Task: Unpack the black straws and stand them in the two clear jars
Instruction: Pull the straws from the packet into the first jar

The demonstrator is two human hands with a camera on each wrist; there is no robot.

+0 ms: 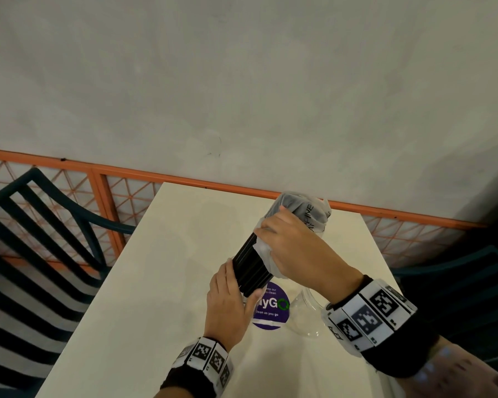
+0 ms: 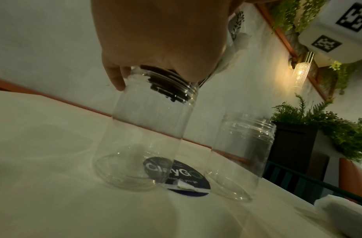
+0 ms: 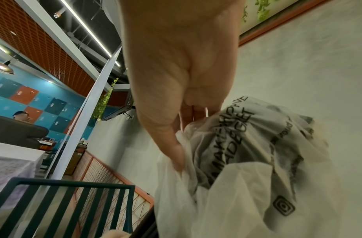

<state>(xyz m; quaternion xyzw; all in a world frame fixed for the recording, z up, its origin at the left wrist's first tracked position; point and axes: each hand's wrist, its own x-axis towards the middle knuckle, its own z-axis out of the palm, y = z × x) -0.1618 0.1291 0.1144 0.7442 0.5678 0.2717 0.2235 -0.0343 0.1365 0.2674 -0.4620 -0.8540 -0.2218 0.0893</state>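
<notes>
Clear plastic is the story here: two jars stand on the white tabletop (image 1: 161,268), nearest to the person, both bare inside. The left jar (image 2: 147,132) sits right under the left hand (image 1: 230,303), and the right jar (image 2: 240,157) stands just beside it, with a round purple sticker (image 1: 270,311) on the tabletop between them.

The black straws (image 1: 250,265) are a tight bundle held tilted, lower ends poking into the mouth of the left jar, I'd say so they drop straight in once freed. The left hand's grip is wrapped around that bare lower part of the bundle, thumb on one side, fingers on the other, keeping it aimed at the opening.

Further up, the right hand (image 1: 293,248) has its grip clenched on the thin white bag (image 1: 302,214) with grey printing that covers the upper half of the straws. Looks like the idea is to peel the bag up and off while the other hand pins the bundle.

What's in the way: mostly the bag itself, bunched up at the top. The bundle looks about as wide as the jar mouth, so cramming all of it into one jar may be tight.

Past the tabletop there's an orange rail with lattice (image 1: 121,193), dark slatted chairs (image 1: 41,239) on both sides, then a plain grey wall (image 1: 242,81).
</notes>
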